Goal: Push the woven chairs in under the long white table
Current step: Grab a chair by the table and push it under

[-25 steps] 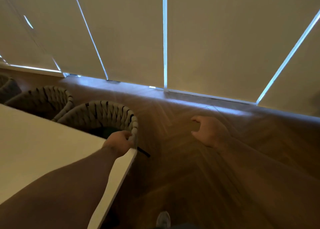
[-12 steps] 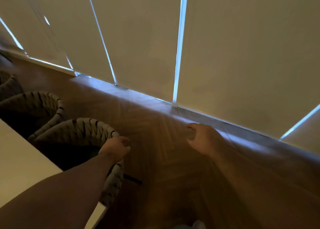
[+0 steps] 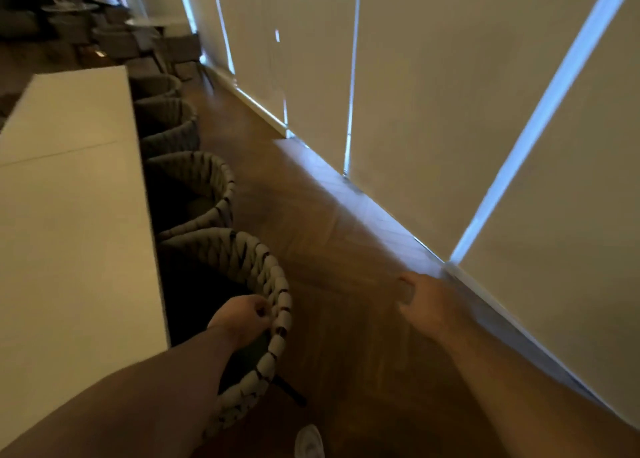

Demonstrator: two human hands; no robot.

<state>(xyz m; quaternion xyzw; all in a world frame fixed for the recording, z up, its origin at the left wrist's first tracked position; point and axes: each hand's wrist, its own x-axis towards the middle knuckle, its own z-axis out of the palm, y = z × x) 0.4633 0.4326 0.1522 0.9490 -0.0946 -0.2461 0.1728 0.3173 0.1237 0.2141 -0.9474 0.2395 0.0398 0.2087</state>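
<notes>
The long white table (image 3: 69,215) runs down the left, a row of woven chairs (image 3: 207,167) tucked along its edge. The nearest chair (image 3: 239,260) sits partly under it, curved back jutting over the wooden floor (image 3: 346,250). The left hand (image 3: 242,319) has its fingers curled round that back's top rim. The corded rim looks stiff and grippy, the chair probably light on thin legs, so a low, level push there should slide it without tipping. The right hand (image 3: 422,302) hangs free, loosely curled, holding nothing

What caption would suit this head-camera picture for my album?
Left hand grips the nearest woven chair beside the long white table; right hand holds nothing.
</notes>
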